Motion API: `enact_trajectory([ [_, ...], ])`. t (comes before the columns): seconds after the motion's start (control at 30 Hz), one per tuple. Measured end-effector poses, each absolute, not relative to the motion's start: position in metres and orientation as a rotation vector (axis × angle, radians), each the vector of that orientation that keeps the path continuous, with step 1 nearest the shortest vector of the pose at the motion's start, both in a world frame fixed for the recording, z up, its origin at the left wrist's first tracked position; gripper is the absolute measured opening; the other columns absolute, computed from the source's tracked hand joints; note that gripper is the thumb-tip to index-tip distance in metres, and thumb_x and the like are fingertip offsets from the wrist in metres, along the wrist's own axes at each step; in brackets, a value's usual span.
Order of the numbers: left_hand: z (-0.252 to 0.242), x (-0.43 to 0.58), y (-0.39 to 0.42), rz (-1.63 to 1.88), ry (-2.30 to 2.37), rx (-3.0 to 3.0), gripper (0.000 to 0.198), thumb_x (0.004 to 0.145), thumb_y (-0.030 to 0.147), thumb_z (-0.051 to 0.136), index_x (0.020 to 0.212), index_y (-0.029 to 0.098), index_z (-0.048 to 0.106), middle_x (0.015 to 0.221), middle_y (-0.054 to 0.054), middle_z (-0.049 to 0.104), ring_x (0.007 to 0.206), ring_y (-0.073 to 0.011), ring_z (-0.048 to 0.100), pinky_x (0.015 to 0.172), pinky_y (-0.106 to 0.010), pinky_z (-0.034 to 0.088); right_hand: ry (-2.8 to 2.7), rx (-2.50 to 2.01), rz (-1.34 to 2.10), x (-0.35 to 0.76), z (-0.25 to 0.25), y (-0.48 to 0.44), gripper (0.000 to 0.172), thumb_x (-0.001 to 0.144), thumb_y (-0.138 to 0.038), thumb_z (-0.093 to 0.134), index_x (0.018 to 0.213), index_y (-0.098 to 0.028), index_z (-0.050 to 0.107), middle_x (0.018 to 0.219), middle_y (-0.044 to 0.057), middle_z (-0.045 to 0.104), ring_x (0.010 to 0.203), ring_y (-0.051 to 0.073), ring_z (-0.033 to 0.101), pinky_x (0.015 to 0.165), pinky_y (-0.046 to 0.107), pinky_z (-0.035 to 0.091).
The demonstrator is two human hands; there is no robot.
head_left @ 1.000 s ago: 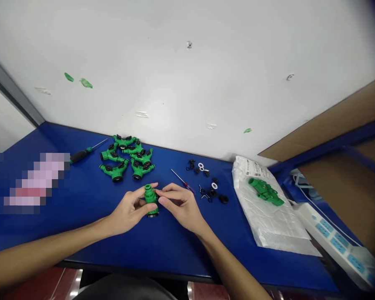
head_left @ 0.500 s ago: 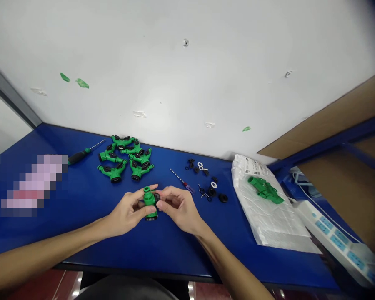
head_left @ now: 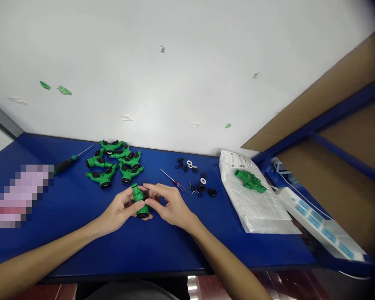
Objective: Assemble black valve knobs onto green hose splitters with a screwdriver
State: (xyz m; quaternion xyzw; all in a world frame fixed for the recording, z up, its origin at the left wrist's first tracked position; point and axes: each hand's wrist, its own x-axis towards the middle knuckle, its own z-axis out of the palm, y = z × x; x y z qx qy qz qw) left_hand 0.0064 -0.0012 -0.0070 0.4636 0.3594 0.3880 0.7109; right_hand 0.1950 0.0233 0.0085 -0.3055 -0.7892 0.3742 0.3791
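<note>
Green plastic hose connector (head_left: pixel 140 201) stands upright between both hands, over the blue bench (head_left: pixel 175 246) near its front edge, with its black end at the bottom. Left hand (head_left: pixel 120 209) wraps round it, fingers and thumb closed on the body. Right hand (head_left: pixel 171 204) comes in from the other side, its fingertips (head_left: pixel 151 188) pinched narrow on a small black piece (head_left: pixel 146 194) at the connector's side; the exact grip is partly hidden. Beyond the hands, a cluster of green Y-shaped splitters (head_left: pixel 114 164) with black caps lies on the bench, with a black-handled screwdriver (head_left: pixel 65 165) beside it. To the right lie a small red-handled screwdriver (head_left: pixel 175 181), then loose black rings (head_left: pixel 195 187) and white washers (head_left: pixel 203 181). Further right, a green assembled part (head_left: pixel 250 180) rests on a white plastic bag (head_left: pixel 253 212), with a power strip (head_left: pixel 318 223) past it
</note>
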Motion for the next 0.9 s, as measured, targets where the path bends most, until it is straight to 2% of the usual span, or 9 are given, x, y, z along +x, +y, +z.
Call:
enact_trajectory([
  [0.07, -0.007, 0.006, -0.001, 0.848, 0.8, 0.996, 0.043, 0.083, 0.041, 0.069, 0.115, 0.019, 0.052, 0.097, -0.007, 0.074, 0.077, -0.0259, 0.076, 0.074, -0.041, 0.062, -1.999, -0.805, 0.977, 0.203, 0.013, 0.029, 0.046, 0.09, -0.035, 0.062, 0.131, -0.017, 0.056, 0.088, 0.004, 0.063, 0.068, 0.012, 0.055, 0.066, 0.027, 0.05],
  [0.1, -0.006, 0.006, -0.002, 0.843, 0.798, 0.987, 0.042, 0.084, 0.042, 0.069, 0.114, 0.019, 0.052, 0.103, -0.009, 0.073, 0.077, -0.0261, 0.076, 0.074, -0.041, 0.062, -1.976, -0.843, 0.968, 0.21, 0.016, 0.033, 0.045, 0.089, -0.036, 0.063, 0.13, -0.017, 0.058, 0.09, 0.004, 0.063, 0.069, 0.012, 0.056, 0.065, 0.027, 0.05],
  [0.2, -0.002, 0.006, -0.003, 0.832, 0.802, 0.978, 0.037, 0.085, 0.041, 0.066, 0.112, 0.02, 0.051, 0.125, -0.015, 0.066, 0.078, -0.0265, 0.075, 0.074, -0.042, 0.061, -1.872, -1.066, 0.789, 0.245, 0.03, 0.046, 0.026, 0.091, -0.036, 0.059, 0.108, -0.018, 0.068, 0.09, 0.005, 0.065, 0.074, 0.014, 0.059, 0.069, 0.028, 0.049],
  [0.27, 0.001, 0.006, -0.003, 0.829, 0.804, 0.967, 0.036, 0.086, 0.041, 0.065, 0.111, 0.02, 0.051, 0.131, -0.017, 0.062, 0.08, -0.0269, 0.075, 0.076, -0.045, 0.061, -1.872, -1.251, 0.605, 0.272, 0.036, 0.054, 0.021, 0.092, -0.033, 0.056, 0.098, -0.018, 0.069, 0.09, 0.006, 0.066, 0.074, 0.016, 0.059, 0.071, 0.03, 0.048],
  [0.33, 0.002, 0.006, -0.003, 0.822, 0.792, 0.951, 0.035, 0.087, 0.04, 0.065, 0.112, 0.02, 0.052, 0.132, -0.017, 0.062, 0.081, -0.0272, 0.075, 0.079, -0.047, 0.061, -2.036, -1.477, 0.481, 0.296, 0.038, 0.059, 0.017, 0.088, -0.03, 0.06, 0.092, -0.018, 0.071, 0.084, 0.005, 0.066, 0.07, 0.017, 0.058, 0.07, 0.031, 0.047],
  [0.5, 0.0, 0.005, -0.004, 0.809, 0.764, 0.958, 0.033, 0.088, 0.038, 0.064, 0.113, 0.019, 0.053, 0.132, -0.016, 0.062, 0.082, -0.0261, 0.075, 0.08, -0.045, 0.061, -2.283, -1.845, 0.409, 0.314, 0.021, 0.069, 0.018, 0.087, -0.032, 0.06, 0.086, -0.018, 0.072, 0.088, 0.006, 0.067, 0.079, 0.019, 0.061, 0.072, 0.029, 0.043],
  [0.67, 0.001, 0.006, -0.005, 0.834, 0.772, 0.967, 0.033, 0.088, 0.038, 0.065, 0.112, 0.019, 0.052, 0.134, -0.016, 0.06, 0.079, -0.0247, 0.075, 0.076, -0.042, 0.061, -2.338, -1.892, 0.445, 0.305, 0.009, 0.082, 0.009, 0.084, -0.02, 0.062, 0.081, -0.017, 0.07, 0.079, 0.006, 0.069, 0.077, 0.019, 0.062, 0.066, 0.027, 0.039],
  [0.77, 0.001, 0.006, -0.004, 0.836, 0.782, 0.964, 0.032, 0.088, 0.037, 0.065, 0.111, 0.019, 0.053, 0.132, -0.015, 0.061, 0.079, -0.0243, 0.075, 0.076, -0.042, 0.061, -2.385, -1.862, 0.473, 0.302, 0.013, 0.084, 0.012, 0.084, -0.016, 0.059, 0.077, -0.017, 0.069, 0.072, 0.005, 0.067, 0.069, 0.017, 0.06, 0.063, 0.026, 0.037],
  [0.9, 0.001, 0.006, -0.004, 0.844, 0.764, 0.954, 0.03, 0.087, 0.036, 0.066, 0.109, 0.018, 0.055, 0.128, -0.015, 0.064, 0.078, -0.0238, 0.074, 0.074, -0.041, 0.061, -2.403, -1.791, 0.478, 0.3, 0.019, 0.083, 0.016, 0.088, -0.018, 0.053, 0.086, -0.016, 0.068, 0.077, 0.005, 0.067, 0.071, 0.016, 0.06, 0.066, 0.026, 0.04],
])
